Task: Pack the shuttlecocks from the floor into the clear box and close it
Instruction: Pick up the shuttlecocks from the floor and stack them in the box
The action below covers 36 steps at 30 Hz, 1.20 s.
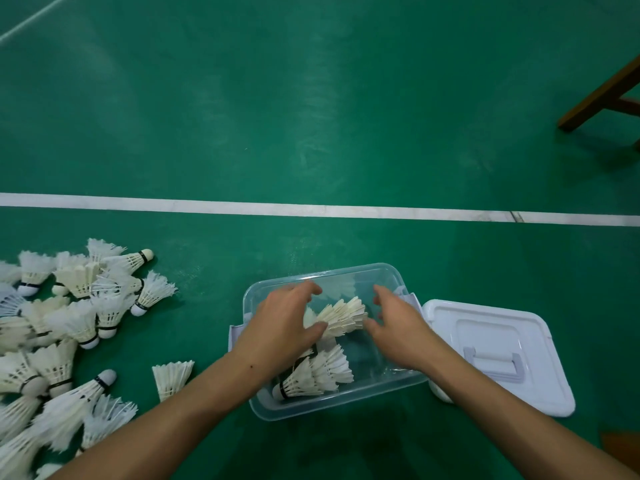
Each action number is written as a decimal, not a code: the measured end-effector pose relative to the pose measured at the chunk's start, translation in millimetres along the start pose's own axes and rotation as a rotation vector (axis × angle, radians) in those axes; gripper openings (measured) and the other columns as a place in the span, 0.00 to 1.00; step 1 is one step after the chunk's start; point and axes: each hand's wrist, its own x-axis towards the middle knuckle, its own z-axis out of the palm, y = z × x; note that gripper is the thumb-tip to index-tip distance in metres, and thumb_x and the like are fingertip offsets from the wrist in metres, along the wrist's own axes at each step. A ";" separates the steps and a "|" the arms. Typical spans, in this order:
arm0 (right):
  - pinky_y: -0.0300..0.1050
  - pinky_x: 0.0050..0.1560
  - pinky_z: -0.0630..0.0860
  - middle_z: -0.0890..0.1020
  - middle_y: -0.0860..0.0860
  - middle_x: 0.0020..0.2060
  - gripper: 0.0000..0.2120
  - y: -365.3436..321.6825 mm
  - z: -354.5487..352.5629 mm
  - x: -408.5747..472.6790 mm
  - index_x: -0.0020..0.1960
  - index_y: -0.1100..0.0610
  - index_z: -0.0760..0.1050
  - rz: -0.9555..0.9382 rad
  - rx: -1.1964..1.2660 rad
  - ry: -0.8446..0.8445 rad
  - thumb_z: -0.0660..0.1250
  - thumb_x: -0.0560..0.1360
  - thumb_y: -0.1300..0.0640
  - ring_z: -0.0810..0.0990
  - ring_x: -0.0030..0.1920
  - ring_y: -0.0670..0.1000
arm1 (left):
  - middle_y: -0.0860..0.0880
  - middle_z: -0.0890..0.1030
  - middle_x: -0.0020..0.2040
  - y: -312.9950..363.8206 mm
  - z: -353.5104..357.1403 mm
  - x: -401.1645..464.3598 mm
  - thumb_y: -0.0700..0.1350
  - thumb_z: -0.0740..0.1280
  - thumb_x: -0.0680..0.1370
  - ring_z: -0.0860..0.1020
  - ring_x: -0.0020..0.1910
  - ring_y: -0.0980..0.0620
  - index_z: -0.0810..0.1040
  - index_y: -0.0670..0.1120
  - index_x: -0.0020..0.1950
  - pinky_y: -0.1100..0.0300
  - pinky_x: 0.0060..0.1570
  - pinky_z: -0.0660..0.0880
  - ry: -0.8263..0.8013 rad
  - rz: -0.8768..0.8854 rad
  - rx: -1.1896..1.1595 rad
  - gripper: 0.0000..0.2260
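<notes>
The clear box [334, 407] sits open on the green floor, with a few white shuttlecocks [317, 375] lying in its near end. Above the box, my left hand [284, 327] grips a nested stack of shuttlecocks [344, 317] between thumb and curled fingers, feathers pointing right. My right hand [398, 327] hovers over the box's right side with its fingers loosely spread, close to the feather end of the stack. A large pile of shuttlecocks [69, 323] covers the floor at the left. The box's white lid [502, 355] lies handle-up to the right of the box.
One loose shuttlecock [171, 377] lies between the pile and the box. A white court line [311, 209] crosses the floor beyond the box. Wooden furniture legs [602, 95] stand at the far right.
</notes>
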 end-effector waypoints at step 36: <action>0.56 0.51 0.73 0.78 0.60 0.59 0.26 -194.8 228.4 -8.9 0.68 0.60 0.67 -0.669 -0.554 -0.176 0.75 0.75 0.64 0.74 0.59 0.63 | 0.50 0.84 0.54 -239.7 -74.4 -190.9 0.76 0.74 0.57 0.80 0.53 0.42 0.80 0.58 0.59 0.48 0.46 0.70 -0.063 -0.470 0.708 0.36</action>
